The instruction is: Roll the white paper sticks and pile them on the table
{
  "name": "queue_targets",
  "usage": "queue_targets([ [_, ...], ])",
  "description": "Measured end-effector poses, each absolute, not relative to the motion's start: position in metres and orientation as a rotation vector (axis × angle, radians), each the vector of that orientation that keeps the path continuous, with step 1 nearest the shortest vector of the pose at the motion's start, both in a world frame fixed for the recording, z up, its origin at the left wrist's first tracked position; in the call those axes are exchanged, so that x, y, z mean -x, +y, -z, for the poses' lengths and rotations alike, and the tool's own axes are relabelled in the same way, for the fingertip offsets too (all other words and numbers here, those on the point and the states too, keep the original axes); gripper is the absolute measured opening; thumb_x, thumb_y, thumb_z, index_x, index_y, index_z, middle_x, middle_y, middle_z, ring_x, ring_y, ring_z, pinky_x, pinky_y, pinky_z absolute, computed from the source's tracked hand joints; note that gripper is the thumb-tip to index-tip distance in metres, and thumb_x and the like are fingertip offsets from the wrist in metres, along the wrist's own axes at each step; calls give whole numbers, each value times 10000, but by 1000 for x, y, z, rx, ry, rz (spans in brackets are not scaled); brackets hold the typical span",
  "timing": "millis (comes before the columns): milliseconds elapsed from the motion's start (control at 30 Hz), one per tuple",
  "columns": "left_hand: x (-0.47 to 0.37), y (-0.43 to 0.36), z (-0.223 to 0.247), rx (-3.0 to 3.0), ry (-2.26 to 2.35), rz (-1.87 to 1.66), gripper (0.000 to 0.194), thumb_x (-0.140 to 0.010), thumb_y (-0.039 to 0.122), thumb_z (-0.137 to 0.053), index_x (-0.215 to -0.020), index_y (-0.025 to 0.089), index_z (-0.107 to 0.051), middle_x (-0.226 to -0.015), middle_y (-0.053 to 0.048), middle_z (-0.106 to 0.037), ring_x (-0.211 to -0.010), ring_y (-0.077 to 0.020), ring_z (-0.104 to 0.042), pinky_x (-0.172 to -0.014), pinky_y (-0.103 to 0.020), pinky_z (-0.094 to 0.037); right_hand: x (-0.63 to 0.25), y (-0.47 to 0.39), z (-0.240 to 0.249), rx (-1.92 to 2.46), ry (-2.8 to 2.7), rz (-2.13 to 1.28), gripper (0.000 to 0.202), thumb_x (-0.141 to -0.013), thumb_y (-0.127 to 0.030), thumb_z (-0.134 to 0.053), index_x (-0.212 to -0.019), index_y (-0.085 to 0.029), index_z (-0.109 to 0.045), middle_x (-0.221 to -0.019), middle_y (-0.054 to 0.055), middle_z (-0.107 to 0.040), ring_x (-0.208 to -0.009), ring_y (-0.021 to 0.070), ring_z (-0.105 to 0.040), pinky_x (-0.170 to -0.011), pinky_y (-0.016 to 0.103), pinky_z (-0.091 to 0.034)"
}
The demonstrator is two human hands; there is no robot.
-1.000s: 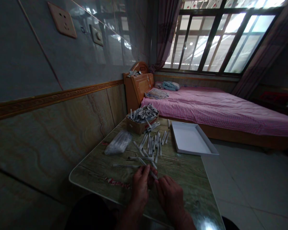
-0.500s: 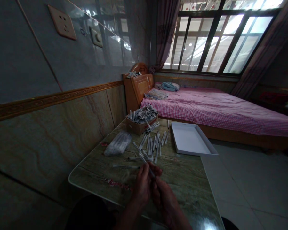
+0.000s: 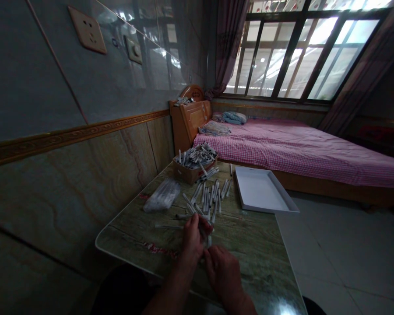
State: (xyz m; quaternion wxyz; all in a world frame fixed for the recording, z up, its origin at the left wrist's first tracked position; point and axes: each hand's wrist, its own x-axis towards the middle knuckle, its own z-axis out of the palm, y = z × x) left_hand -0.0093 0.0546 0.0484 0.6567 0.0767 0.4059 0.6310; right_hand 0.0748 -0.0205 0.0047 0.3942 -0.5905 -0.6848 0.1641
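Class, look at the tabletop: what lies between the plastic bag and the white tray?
In the head view, many loose, slim, greyish-white tubes lie scattered on the tabletop between the plastic bag and the white tray.

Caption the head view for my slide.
Left hand and right hand over a table strewn with thin tubes, box and white tray beyond.

The wood-patterned counter [image 3: 256, 245] is carrying a carton [image 3: 186, 176] far left, a plastic packet [image 3: 162, 196] nearer left, loose tubes [image 3: 215, 191] mid-surface, and a white tray [image 3: 262, 188] far right.
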Motion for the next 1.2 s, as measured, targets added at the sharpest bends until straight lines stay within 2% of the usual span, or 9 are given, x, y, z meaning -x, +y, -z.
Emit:
queue_targets([
  [100, 12, 57, -48, -148, 860, -1414, 234, -845, 315, -718, -706, 178, -589, -581, 6, -683, -530, -144, -675, -589, -273, -567, -78, -20, 3, 1549, -1691, -495, 343, -959, -341, -472, -657, -229, -590, -622, 19, -631, -559, 150, -582, -564, 250, -309],
  [167, 15, 57, -46, -112, 827, -1407, 223, -884, 286, -675, -706, 175, -598, -615, -13, -712, -572, -152, -703, -635, -289, -589, -83, -18, 6, 1578, -1705, -518, 297, -959, -332, -501, -710, -232, -628, -689, 22, -670, -624, 161, -628, -589, 241, -338],
  [333, 23, 58, -37, -112, 773, -1418, 188, -921, 242, -622, -754, 157, -635, -725, -57, -767, -703, -177, -751, -750, -327, -611, -93, -14, 3, 1894, -1827, -310, 169, -931, -263, -578, -807, -237, -690, -821, 28, -714, -735, 169, -677, -609, 226, -373],
  [433, 24, 56, -29, -180, 763, -1406, 167, -927, 247, -611, -794, 155, -653, -780, -72, -782, -761, -191, -762, -764, -328, -610, -93, -11, -1, 2001, -1864, -266, 123, -917, -228, -602, -839, -245, -696, -860, 15, -718, -785, 163, -688, -621, 214, -393],
  [533, 21, 51, -19, -261, 761, -1392, 147, -871, 302, -694, -832, 164, -663, -811, -69, -788, -817, -207, -764, -790, -332, -602, -93, -11, -1, 1973, -1802, -334, 90, -881, -206, -630, -879, -257, -703, -895, 6, -723, -803, 165, -693, -638, 214, -420],
  [733, 12, 44, -7, -424, 749, -1386, 424, -668, 513, -830, -877, 186, -660, -849, -67, -788, -905, -254, -754, -915, -408, -563, -98, -10, 1, 1658, -1551, -504, 187, -887, -274, -584, -1027, -247, -704, -936, 11, -716, -823, 157, -676, -733, 219, -476],
  [867, 8, 42, -8, -473, 779, -1373, 494, -624, 557, -836, -890, 185, -649, -833, -74, -782, -956, -285, -742, -949, -449, -540, -97, -7, -1, 1616, -1502, -534, 180, -898, -297, -550, -943, -253, -719, -880, 6, -713, -785, 158, -669, -705, 220, -465],
  [1033, 6, 39, -12, -475, 761, -1358, 478, -620, 554, -833, -872, 198, -640, -839, -70, -780, -950, -286, -742, -949, -460, -536, -96, -5, 2, 1704, -1523, -478, 195, -911, -273, -528, -803, -238, -687, -819, 13, -705, -763, 160, -669, -687, 220, -442],
  [1200, 21, 48, -24, -472, 857, -1434, 435, -658, 553, -798, -836, 195, -624, -817, -56, -761, -868, -242, -741, -841, -397, -569, -109, -19, 0, 1776, -1663, -372, 185, -916, -266, -511, -787, -230, -640, -810, 10, -684, -730, 147, -656, -654, 206, -415],
])
